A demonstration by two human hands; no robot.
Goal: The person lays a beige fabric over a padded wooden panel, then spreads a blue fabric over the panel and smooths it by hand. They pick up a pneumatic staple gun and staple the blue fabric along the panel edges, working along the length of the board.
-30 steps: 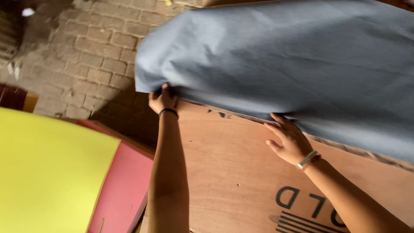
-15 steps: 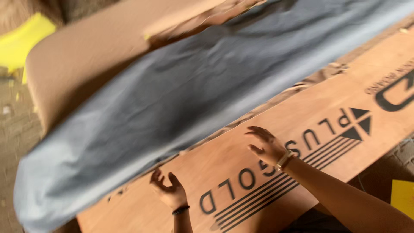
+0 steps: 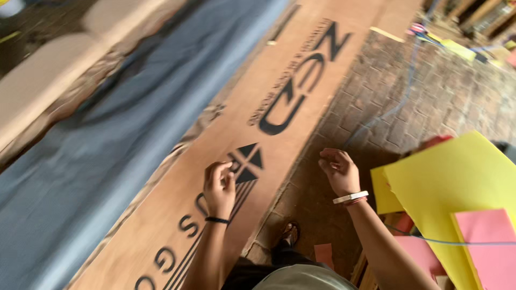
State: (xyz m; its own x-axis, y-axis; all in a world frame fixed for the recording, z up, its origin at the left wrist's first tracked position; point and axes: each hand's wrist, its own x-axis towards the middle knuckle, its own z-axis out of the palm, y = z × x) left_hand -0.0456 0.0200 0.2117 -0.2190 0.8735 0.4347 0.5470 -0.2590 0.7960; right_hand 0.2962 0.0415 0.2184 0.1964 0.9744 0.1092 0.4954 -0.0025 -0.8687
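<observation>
A long brown plywood board (image 3: 301,70) with black printed marks lies on the brick floor and runs from bottom left to top right. A blue-grey sheet (image 3: 102,161) covers its left side. My left hand (image 3: 219,185), with a black band at the wrist, hovers over the board's printed part with its fingers curled and nothing in it. My right hand (image 3: 338,171), with a white bracelet, is raised over the board's right edge and the bricks, fingers loosely bent and holding nothing.
Yellow sheets (image 3: 451,193) and pink sheets (image 3: 486,252) are stacked at the right. A blue cable (image 3: 408,80) runs across the brick floor (image 3: 430,102). My sandalled foot (image 3: 290,233) stands beside the board. A pale beige panel (image 3: 48,80) lies at the far left.
Both hands let go of the blue-grey sheet, which now lies flat to the left. My view swung right, and the hands drew back from the sheet towards the board's right edge.
</observation>
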